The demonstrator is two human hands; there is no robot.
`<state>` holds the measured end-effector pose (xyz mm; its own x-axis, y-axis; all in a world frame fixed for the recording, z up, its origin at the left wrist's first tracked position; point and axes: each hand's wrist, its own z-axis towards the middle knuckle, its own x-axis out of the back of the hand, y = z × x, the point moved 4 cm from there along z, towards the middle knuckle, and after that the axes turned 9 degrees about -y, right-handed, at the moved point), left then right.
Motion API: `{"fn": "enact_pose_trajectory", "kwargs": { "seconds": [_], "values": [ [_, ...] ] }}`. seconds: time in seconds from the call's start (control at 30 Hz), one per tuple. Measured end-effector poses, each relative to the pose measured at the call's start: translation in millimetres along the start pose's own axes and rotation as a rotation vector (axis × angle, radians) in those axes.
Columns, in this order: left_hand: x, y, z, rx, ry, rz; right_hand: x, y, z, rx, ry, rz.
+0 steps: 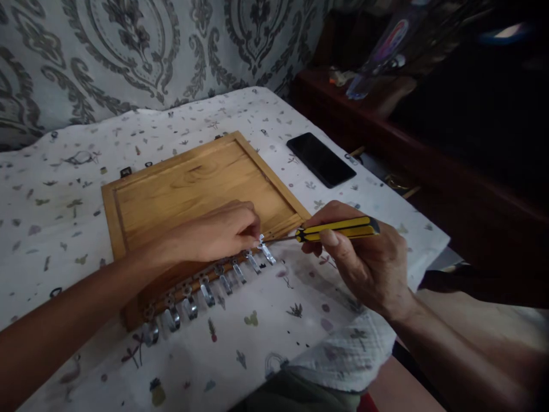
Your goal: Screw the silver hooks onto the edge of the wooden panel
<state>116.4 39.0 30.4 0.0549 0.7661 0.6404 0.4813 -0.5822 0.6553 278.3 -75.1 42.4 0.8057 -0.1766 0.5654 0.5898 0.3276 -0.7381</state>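
A framed wooden panel (189, 186) lies flat on the cloth-covered table, with a row of several shiny metal hooks (207, 293) along its near edge. My left hand (223, 232) rests over the panel's near right part. Its fingers are pinched together at the rightmost metal hook (267, 252). From the right, my right hand (373, 269) grips a yellow and black screwdriver (358, 228) by its handle. The thin shaft points left, its tip close to that hook and the left fingertips. Whether the tip touches a screw is too small to tell.
A black smartphone (321, 159) lies beyond the panel, to the right. The printed white tablecloth (240, 349) hangs over the near edge. Dark red wooden furniture (412, 149) stands at the right, a plastic bottle (373, 63) on it. A patterned grey curtain (128, 51) closes off the back.
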Motion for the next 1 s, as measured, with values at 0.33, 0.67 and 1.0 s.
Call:
{"fn": "enact_pose_trajectory", "kwargs": {
  "seconds": [0.33, 0.67, 1.0],
  "values": [
    [-3.9, 1.1, 4.2, 0.035, -0.004, 0.055, -0.6, 1.3, -2.1, -0.012, -0.003, 0.024],
    [-3.4, 6.5, 7.4, 0.112, 0.016, 0.075, -0.9, 0.2, -1.9, -0.020, 0.004, 0.035],
    [-2.2, 7.5, 13.0, 0.152, 0.034, 0.048, -0.5, -0.6, -1.1, -0.007, -0.003, 0.008]
  ]
}}
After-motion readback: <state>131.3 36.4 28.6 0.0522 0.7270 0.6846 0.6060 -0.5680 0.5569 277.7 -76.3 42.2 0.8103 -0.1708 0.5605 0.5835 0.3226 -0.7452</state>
